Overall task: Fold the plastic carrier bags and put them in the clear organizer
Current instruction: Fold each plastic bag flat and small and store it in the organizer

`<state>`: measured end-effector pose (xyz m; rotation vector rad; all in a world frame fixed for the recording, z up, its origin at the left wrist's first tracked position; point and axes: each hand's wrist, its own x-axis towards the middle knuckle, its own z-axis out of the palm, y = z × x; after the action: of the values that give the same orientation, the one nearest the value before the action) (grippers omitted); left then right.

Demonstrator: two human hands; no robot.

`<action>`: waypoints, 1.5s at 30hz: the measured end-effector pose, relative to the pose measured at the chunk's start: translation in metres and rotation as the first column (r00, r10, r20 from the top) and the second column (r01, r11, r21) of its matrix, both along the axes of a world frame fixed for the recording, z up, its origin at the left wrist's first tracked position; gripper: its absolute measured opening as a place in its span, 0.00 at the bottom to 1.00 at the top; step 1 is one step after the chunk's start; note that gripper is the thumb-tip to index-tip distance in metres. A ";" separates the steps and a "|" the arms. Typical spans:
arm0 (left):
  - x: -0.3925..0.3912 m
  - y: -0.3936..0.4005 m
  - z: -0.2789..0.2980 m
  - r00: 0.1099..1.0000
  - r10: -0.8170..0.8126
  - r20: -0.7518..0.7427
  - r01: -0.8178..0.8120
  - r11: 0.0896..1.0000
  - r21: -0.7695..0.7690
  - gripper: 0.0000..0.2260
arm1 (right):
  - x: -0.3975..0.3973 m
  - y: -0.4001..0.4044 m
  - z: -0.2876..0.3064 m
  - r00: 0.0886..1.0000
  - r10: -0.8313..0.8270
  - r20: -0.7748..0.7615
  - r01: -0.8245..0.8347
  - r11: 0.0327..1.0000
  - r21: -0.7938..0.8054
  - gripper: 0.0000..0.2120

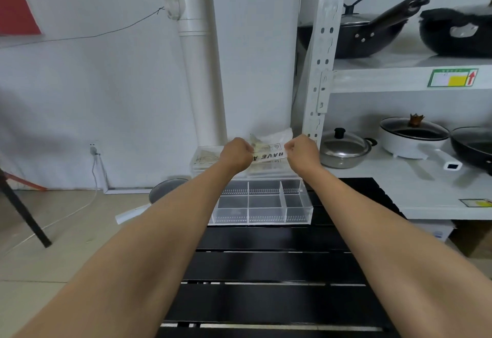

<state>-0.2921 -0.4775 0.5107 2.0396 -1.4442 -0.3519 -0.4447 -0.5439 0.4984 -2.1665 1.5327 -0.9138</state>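
Carrier bag [269,154] between both gripping hands

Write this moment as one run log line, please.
hands: left, right grip bag | organizer: empty | step: folding

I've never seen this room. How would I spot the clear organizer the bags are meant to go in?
Find the black slatted table in front of the white metal shelving. At its far end, just below the two hands stretching a printed plastic bag, sits the clear organizer. It is the only see-through box there, split by dividers into compartments that look empty.
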 end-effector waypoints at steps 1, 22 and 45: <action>0.000 -0.001 -0.003 0.999 0.012 0.034 -0.013 1.000 0.029 0.08 | 0.000 -0.002 -0.002 0.997 0.001 -0.074 -0.002 1.000 -0.002 0.13; -0.016 -0.012 -0.020 0.916 -0.195 0.350 0.165 0.980 0.112 0.12 | 0.026 0.005 0.013 0.777 0.215 -0.591 -0.160 0.977 0.144 0.15; -0.006 0.125 -0.001 0.946 -0.003 0.324 0.036 0.995 -0.095 0.17 | 0.053 0.137 0.021 0.846 0.151 -0.511 -0.264 0.952 -0.157 0.15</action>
<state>-0.2977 -0.3524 0.5094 2.0712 -1.6394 0.0536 -0.3920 -0.4072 0.5191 -2.8319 1.4008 -0.4929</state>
